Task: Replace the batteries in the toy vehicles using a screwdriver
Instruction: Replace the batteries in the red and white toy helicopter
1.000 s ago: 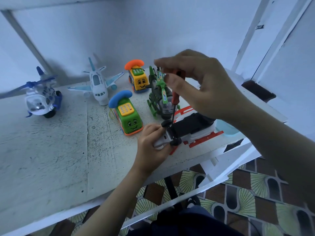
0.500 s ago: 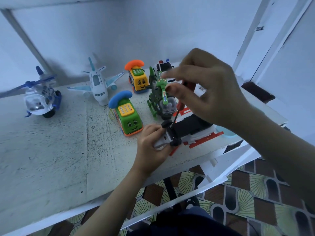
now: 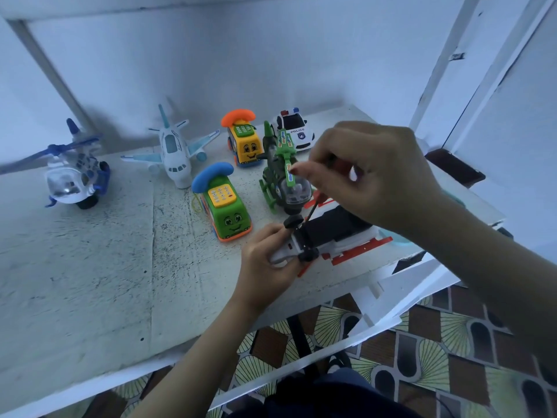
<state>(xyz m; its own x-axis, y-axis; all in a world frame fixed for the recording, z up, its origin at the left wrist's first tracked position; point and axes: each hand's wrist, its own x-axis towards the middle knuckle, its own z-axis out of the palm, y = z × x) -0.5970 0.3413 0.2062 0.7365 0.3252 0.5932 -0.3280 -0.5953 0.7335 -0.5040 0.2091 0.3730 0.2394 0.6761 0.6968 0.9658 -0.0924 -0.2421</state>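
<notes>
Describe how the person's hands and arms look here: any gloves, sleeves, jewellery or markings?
Both are bare. The left hand and right hand wear no gloves, and no rings show. The left forearm and right forearm carry no sleeve, watch or band as far as the frame shows them. No markings are visible. Dark blue clothing shows at the bottom edge.

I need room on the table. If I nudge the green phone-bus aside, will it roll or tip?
Probably rolls: the green phone-bus looks wheeled underneath. Its blue handset perches on top and might slip off. Looks like hollow plastic, likely light.
</notes>
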